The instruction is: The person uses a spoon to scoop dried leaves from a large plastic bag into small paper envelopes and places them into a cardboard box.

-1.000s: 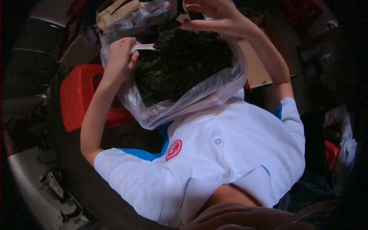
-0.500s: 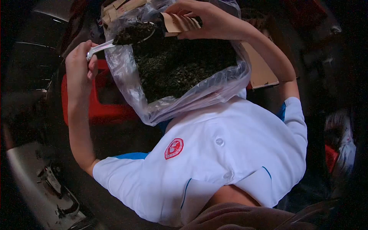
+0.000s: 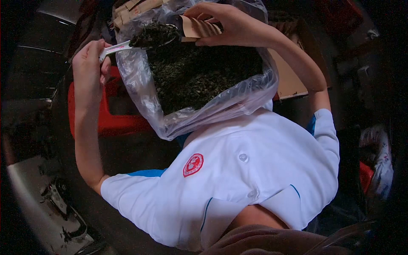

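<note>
My left hand [image 3: 91,63] grips the handle of a white spoon [image 3: 117,48]. A heap of dark dried leaves [image 3: 155,35] fills the spoon's bowl. My right hand [image 3: 233,25] is closed around a small tan cardboard box [image 3: 197,28], tipped on its side with its opening facing left. The spoon's tip is right at that opening. Both are held over a clear plastic bag [image 3: 138,87] with its mouth wide apart, holding a mass of loose dark leaves [image 3: 199,83].
Several flat tan cardboard pieces [image 3: 127,16] lie behind the bag at left. A cardboard carton [image 3: 289,76] stands to its right. Red plastic [image 3: 114,126], like a stool, is under the bag's left side. A whitish plastic bag [image 3: 380,165] is at far right.
My left hand has brought the loaded spoon right, up to the mouth of the small box. The right hand with the box has barely moved.
</note>
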`<state>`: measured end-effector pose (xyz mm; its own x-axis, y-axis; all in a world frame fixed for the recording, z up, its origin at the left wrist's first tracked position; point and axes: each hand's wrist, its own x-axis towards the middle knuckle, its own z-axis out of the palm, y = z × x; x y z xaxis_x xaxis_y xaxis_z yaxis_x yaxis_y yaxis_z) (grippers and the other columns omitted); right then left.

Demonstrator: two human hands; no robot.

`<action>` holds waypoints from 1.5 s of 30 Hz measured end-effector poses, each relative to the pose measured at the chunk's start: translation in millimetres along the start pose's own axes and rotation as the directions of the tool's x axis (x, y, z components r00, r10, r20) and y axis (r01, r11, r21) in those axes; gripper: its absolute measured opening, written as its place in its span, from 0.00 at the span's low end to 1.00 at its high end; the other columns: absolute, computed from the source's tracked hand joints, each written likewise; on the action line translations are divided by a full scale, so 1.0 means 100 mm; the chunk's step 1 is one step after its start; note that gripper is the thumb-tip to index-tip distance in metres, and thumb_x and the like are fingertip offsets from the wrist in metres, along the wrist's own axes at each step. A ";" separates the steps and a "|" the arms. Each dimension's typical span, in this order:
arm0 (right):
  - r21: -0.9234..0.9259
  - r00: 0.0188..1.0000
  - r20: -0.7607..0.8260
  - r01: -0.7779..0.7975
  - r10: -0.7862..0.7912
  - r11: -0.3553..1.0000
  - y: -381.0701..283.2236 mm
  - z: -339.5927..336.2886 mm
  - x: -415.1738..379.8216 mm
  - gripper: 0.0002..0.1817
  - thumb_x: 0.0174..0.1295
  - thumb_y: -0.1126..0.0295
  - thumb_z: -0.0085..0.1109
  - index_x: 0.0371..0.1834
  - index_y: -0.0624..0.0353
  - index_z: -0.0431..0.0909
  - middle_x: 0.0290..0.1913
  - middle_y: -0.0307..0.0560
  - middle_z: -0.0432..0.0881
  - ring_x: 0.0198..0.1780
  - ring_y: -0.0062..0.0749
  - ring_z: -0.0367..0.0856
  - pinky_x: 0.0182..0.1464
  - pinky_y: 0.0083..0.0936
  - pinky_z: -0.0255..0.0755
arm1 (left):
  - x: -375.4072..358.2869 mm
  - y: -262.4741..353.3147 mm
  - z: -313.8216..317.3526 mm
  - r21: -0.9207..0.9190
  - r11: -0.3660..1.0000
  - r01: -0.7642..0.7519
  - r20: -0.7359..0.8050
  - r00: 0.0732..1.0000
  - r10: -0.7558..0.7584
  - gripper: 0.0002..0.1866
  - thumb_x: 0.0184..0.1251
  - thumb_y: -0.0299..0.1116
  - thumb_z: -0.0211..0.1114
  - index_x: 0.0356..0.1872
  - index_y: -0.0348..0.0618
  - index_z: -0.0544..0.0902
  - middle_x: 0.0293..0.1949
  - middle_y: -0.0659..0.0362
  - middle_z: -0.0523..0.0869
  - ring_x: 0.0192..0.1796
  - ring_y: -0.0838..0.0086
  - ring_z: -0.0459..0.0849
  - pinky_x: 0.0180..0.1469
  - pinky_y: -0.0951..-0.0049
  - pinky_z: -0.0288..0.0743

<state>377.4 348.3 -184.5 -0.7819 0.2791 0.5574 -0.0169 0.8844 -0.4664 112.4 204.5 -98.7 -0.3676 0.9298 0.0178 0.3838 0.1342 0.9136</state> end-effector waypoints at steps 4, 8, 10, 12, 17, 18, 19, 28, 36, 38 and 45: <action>-0.005 0.999 -0.021 0.035 -0.035 0.999 -0.01 0.01 -0.01 0.30 0.51 0.63 0.70 0.56 0.60 0.69 0.48 0.49 0.78 0.49 0.38 0.78 0.52 0.29 0.73 | -0.04 0.07 0.02 0.116 0.991 -0.068 0.022 0.998 0.065 0.14 0.70 0.41 0.51 0.33 0.41 0.76 0.12 0.70 0.66 0.10 0.89 0.59 0.10 0.86 0.50; 0.046 1.000 -0.001 -0.002 0.002 0.999 -0.04 0.03 0.01 0.27 0.54 0.65 0.68 0.55 0.61 0.70 0.45 0.49 0.78 0.46 0.37 0.79 0.48 0.28 0.74 | -0.02 0.19 0.10 0.150 0.986 -0.072 0.028 0.997 0.068 0.14 0.68 0.38 0.52 0.30 0.38 0.78 0.12 0.68 0.69 0.10 0.89 0.60 0.11 0.86 0.52; -0.006 1.000 -0.028 0.014 -0.014 1.000 -0.03 0.07 0.02 0.24 0.55 0.67 0.66 0.54 0.62 0.70 0.44 0.50 0.78 0.44 0.38 0.79 0.47 0.27 0.75 | 0.01 0.22 0.11 0.200 0.976 -0.091 0.039 0.996 0.085 0.14 0.67 0.38 0.52 0.30 0.38 0.78 0.11 0.68 0.69 0.10 0.89 0.60 0.11 0.86 0.53; 0.044 0.999 -0.004 -0.052 0.053 0.998 -0.06 0.06 0.01 0.23 0.55 0.68 0.64 0.53 0.63 0.71 0.43 0.51 0.78 0.43 0.39 0.79 0.46 0.28 0.75 | 0.09 0.21 0.12 0.191 0.979 -0.075 -0.003 0.997 0.077 0.14 0.67 0.39 0.52 0.29 0.39 0.78 0.10 0.68 0.68 0.10 0.89 0.60 0.12 0.85 0.53; -0.043 0.997 -0.065 0.046 -0.048 0.998 -0.05 0.04 -0.02 0.23 0.54 0.68 0.64 0.52 0.63 0.71 0.42 0.52 0.79 0.42 0.41 0.79 0.46 0.28 0.75 | 0.28 0.21 0.02 0.270 0.950 -0.154 0.051 0.988 0.145 0.14 0.65 0.40 0.53 0.29 0.41 0.79 0.10 0.68 0.69 0.10 0.87 0.62 0.13 0.84 0.55; -0.051 0.998 -0.051 0.036 -0.038 0.998 -0.05 0.04 -0.01 0.23 0.54 0.68 0.65 0.52 0.63 0.71 0.42 0.52 0.79 0.43 0.41 0.79 0.46 0.28 0.75 | 0.30 0.22 0.02 0.276 0.946 -0.171 0.050 0.985 0.163 0.14 0.65 0.40 0.53 0.28 0.41 0.79 0.10 0.68 0.69 0.10 0.86 0.63 0.13 0.84 0.56; -0.060 0.999 -0.038 0.026 -0.028 0.998 -0.05 0.04 -0.01 0.24 0.53 0.68 0.65 0.53 0.63 0.71 0.42 0.52 0.79 0.43 0.41 0.79 0.47 0.28 0.74 | 0.32 0.25 0.02 0.282 0.941 -0.188 0.050 0.982 0.181 0.14 0.65 0.40 0.53 0.28 0.41 0.79 0.10 0.68 0.70 0.10 0.86 0.63 0.13 0.83 0.56; -0.037 0.998 -0.068 0.011 -0.013 0.999 -0.10 0.04 0.02 0.29 0.51 0.58 0.69 0.51 0.65 0.72 0.43 0.53 0.79 0.44 0.41 0.80 0.47 0.31 0.74 | 0.24 0.64 0.09 0.715 0.620 -0.323 0.070 0.915 0.396 0.16 0.69 0.42 0.52 0.33 0.39 0.78 0.22 0.63 0.78 0.23 0.83 0.74 0.26 0.79 0.66; -0.022 0.954 0.120 -0.275 0.275 0.961 -0.29 -0.09 0.15 0.28 0.54 0.60 0.67 0.53 0.64 0.68 0.44 0.53 0.76 0.45 0.43 0.77 0.47 0.32 0.72 | -0.10 0.73 0.36 0.833 0.321 -0.450 0.125 0.719 0.683 0.13 0.70 0.41 0.53 0.34 0.42 0.77 0.25 0.54 0.81 0.27 0.70 0.83 0.30 0.68 0.74; -0.003 0.908 0.197 -0.375 0.368 0.927 -0.41 -0.22 0.21 0.27 0.55 0.62 0.66 0.52 0.63 0.67 0.44 0.54 0.75 0.45 0.45 0.75 0.46 0.33 0.71 | -0.22 0.71 0.42 0.844 0.250 -0.475 0.142 0.646 0.750 0.11 0.70 0.40 0.55 0.36 0.43 0.77 0.25 0.55 0.81 0.25 0.70 0.83 0.27 0.68 0.74; 0.123 0.986 -0.042 -0.155 0.161 0.980 -0.27 -0.09 0.10 0.26 0.51 0.67 0.68 0.50 0.64 0.66 0.40 0.53 0.75 0.41 0.40 0.76 0.43 0.29 0.72 | -0.66 0.59 0.42 0.864 -0.170 -0.474 0.340 0.301 0.891 0.04 0.59 0.28 0.64 0.28 0.43 0.78 0.13 0.65 0.71 0.11 0.79 0.72 0.13 0.79 0.64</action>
<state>375.6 330.7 -159.7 -0.7476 0.4333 0.5033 0.0280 0.7777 -0.6280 194.9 165.5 -63.1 0.5194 0.5165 0.6807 0.8409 -0.1675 -0.5146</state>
